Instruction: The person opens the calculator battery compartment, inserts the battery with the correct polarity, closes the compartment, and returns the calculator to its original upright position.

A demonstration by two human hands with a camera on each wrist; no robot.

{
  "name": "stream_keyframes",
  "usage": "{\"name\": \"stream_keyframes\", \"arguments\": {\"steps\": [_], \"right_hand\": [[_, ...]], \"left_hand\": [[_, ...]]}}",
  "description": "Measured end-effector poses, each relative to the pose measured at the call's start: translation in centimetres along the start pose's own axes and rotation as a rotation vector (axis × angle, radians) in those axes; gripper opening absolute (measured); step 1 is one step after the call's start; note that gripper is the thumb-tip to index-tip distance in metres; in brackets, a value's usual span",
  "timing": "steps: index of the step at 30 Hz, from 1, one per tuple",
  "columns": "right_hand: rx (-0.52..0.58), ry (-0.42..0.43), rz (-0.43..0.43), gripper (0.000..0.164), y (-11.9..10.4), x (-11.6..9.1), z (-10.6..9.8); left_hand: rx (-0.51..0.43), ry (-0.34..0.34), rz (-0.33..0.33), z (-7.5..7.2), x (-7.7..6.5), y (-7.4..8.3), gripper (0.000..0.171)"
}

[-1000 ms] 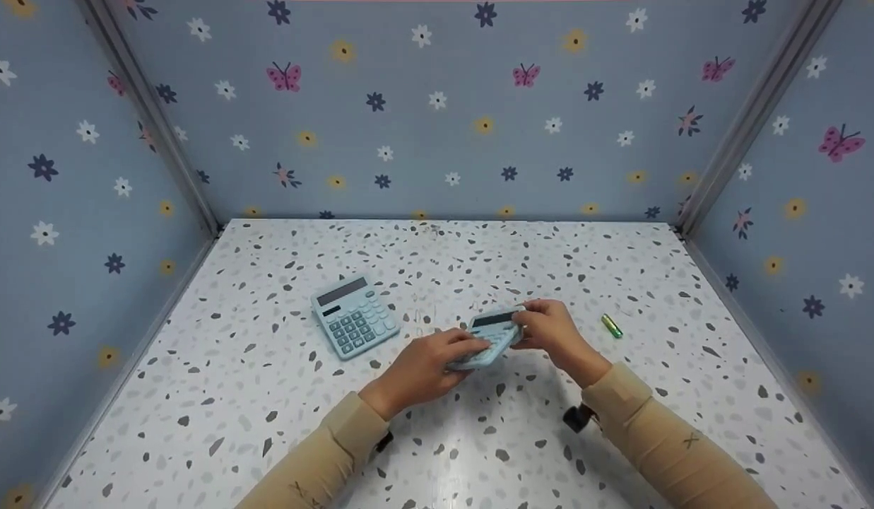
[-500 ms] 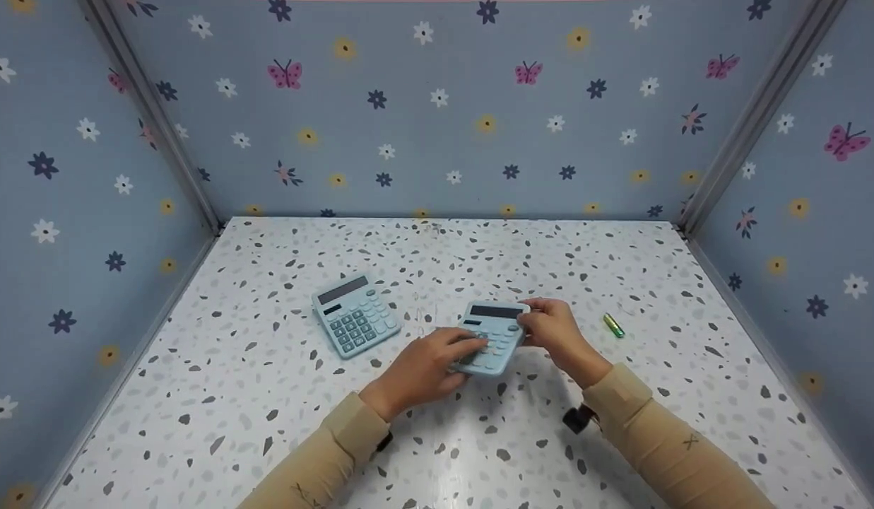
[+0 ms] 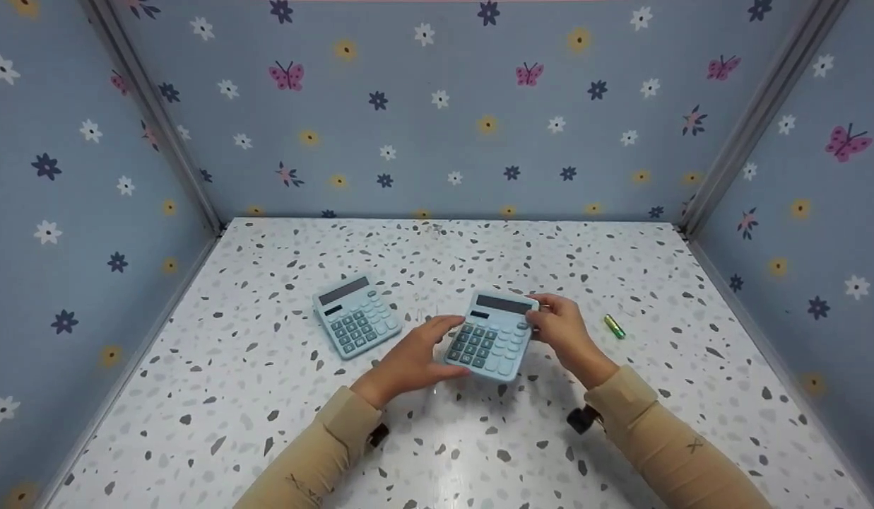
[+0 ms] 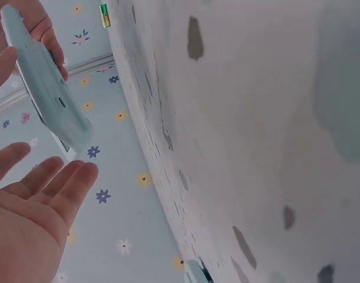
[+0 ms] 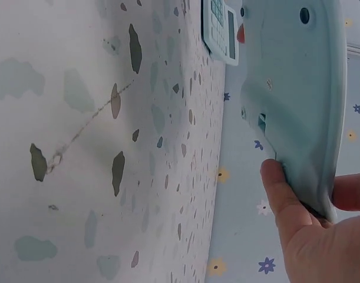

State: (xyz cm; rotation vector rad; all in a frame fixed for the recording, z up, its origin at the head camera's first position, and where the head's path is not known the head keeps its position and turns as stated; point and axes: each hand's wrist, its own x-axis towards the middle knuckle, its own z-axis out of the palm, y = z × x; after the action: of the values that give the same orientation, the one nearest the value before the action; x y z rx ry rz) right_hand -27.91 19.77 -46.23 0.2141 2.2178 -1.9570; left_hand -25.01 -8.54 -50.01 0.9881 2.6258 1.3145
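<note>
A light blue calculator (image 3: pixel 504 343) is held up off the table, tilted, keys and screen facing up. My right hand (image 3: pixel 564 329) pinches it at its upper right corner, thumb on the front and fingers behind. At its left edge, my left hand (image 3: pixel 408 359) spreads thumb and fingers. In the left wrist view, the left hand's fingers (image 4: pixel 76 186) are extended close to the calculator's edge; contact is hard to tell. The right wrist view shows the calculator's back (image 5: pixel 297 88), with a round hole and a small slot.
A second light blue calculator (image 3: pixel 357 318) lies face up on the speckled white table (image 3: pixel 267 424), left of the hands. A green and gold battery (image 3: pixel 615 326) lies to the right. Flower-patterned panels (image 3: pixel 437 106) enclose the back and sides.
The held calculator has turned from a steep tilt to face up and risen slightly. My left hand's fingers have come off its keys and spread at its left edge. The right hand keeps its pinch.
</note>
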Motion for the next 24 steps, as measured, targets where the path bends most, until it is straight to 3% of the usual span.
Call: {"name": "stream_keyframes", "arguments": {"steps": [8,16,24], "right_hand": [[0.059,-0.01,-0.023,0.045,0.2,0.1,-0.5],[0.104,-0.041,-0.038,0.042,0.5,0.3,-0.8],[0.177,0.048,-0.033,0.03,0.3,0.7,-0.4]], "left_hand": [[-0.196,-0.034,-0.214,0.5,0.4,0.1,0.097],[-0.264,-0.024,-0.237,0.9,0.8,0.4,0.088],[-0.307,0.014,-0.286,1.1,1.2,0.5,0.089]]}}
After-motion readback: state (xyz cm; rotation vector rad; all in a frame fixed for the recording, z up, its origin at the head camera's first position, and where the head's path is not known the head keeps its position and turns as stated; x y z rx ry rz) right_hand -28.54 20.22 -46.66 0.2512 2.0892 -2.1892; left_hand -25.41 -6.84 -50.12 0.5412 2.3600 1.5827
